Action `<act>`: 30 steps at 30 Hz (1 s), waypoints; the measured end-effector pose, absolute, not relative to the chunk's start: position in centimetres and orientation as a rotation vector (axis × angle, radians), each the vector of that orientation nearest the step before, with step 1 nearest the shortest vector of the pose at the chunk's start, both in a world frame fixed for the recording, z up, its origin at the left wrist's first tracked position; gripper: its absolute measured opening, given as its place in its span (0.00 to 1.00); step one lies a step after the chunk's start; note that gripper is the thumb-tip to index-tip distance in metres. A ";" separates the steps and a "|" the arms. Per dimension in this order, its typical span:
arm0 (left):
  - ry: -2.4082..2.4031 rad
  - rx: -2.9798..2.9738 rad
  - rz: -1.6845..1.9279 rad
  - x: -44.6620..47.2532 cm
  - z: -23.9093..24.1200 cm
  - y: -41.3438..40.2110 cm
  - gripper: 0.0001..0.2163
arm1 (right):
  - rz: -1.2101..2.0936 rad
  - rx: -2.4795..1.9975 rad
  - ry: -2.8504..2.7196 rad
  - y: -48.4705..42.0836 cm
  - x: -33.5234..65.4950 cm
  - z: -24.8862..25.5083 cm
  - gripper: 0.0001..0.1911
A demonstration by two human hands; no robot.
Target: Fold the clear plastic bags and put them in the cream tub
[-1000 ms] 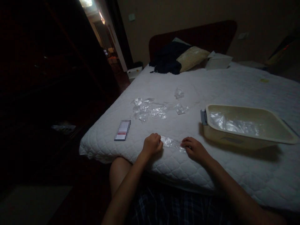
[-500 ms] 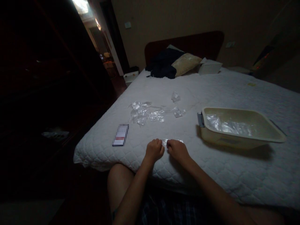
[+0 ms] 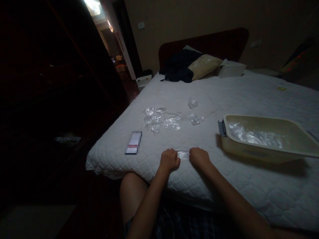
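Between the clenched fingers of the left hand and right hand, a small clear plastic bag lies pinched flat on the bed, seemingly mid-fold, so any further crease needs both grips firm.

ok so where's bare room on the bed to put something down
Widest bare quilt lies beyond the beige tub, toward the pillow. Another patch sits in front of the tub, right of the right hand. Crowded: the crumpled plastic and flat packet left of centre, plus the held plastic strip.
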State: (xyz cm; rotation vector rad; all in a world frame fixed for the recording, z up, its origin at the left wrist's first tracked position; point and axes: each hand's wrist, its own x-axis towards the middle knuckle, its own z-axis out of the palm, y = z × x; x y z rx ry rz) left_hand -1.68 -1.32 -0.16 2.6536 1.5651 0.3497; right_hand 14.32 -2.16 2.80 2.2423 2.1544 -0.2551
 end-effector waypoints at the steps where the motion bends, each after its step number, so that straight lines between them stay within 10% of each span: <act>1: 1.586 2.642 0.363 -1.7 -0.1 -1.4 0.08 | -0.240 2.269 2.128 -2.3 15.2 2.6 0.14; 16: 1.723 2.227 0.804 -2.5 1.6 -1.3 0.08 | -0.744 3.005 2.550 -5.2 19.9 -0.9 0.10; 30: 1.734 2.219 0.580 -3.6 2.9 -0.7 0.07 | 0.015 1.887 3.017 -6.4 16.8 0.8 0.14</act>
